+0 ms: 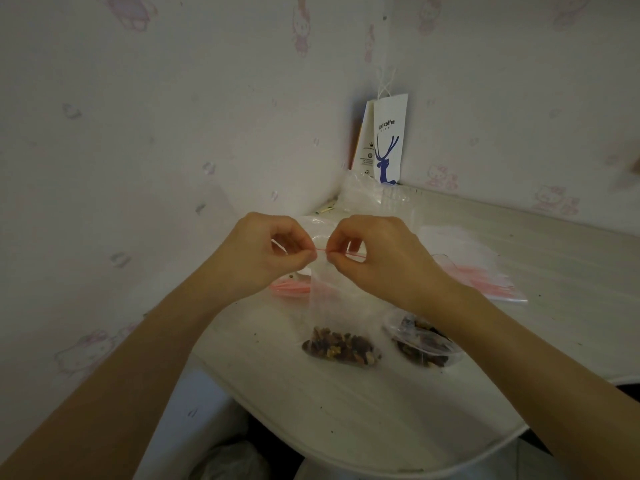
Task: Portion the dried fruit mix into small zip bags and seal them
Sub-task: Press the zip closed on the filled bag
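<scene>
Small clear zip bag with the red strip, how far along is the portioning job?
Done: the small clear zip bag holds a portion of brown dried fruit mix. In hand: left hand and right hand pinch its red zip strip to seal it. Left: more mix in the clear plastic container beside it, and a stack of empty red-strip bags behind.

A room in someone's home: pale wallpaper [145, 109] printed with pink cartoon cats and rabbits covers both walls, a white wood-grain worktop [346, 414] sits in the corner, and a white paper coffee-shop bag [390, 133] with a blue deer leans there, right of centre.
</scene>
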